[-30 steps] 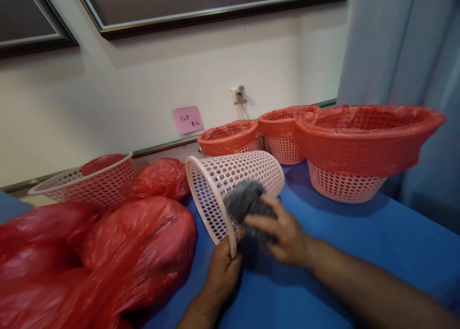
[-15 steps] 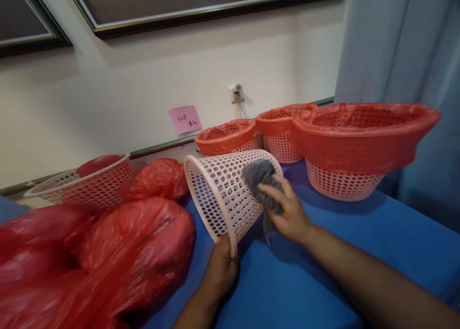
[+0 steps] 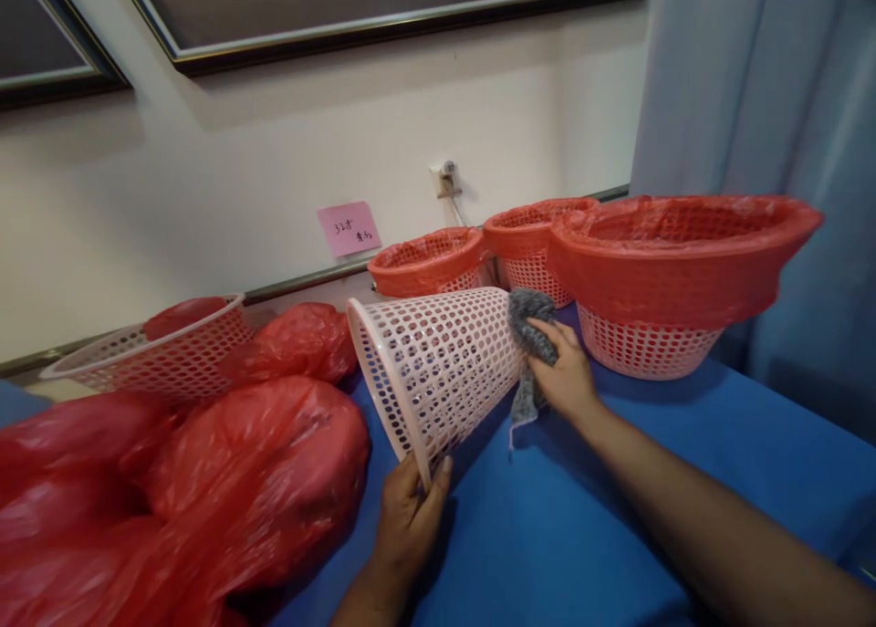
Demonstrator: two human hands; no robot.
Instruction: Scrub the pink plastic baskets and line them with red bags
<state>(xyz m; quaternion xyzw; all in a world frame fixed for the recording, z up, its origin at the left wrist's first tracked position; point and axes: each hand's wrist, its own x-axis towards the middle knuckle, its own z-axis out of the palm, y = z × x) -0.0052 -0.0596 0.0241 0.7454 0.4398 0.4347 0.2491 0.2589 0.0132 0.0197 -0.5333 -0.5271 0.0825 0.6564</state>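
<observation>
A pale pink perforated basket (image 3: 438,362) lies on its side on the blue table (image 3: 561,527), its open rim facing left and toward me. My left hand (image 3: 409,517) grips the lower edge of that rim. My right hand (image 3: 565,371) is closed on a grey cloth (image 3: 528,330) and presses it against the basket's bottom end at the right. A strip of the cloth hangs down below the hand.
Three baskets lined with red bags stand behind and to the right: a large one (image 3: 674,276) and two smaller ones (image 3: 428,262) (image 3: 534,244). Red plastic bags (image 3: 225,481) pile up at the left, beside a tilted basket (image 3: 157,349). A pink note (image 3: 348,229) is stuck to the wall.
My right hand has slid the grey cloth along the basket's side, from near the rim to its bottom end at the right. My left hand has kept its hold on the rim.
</observation>
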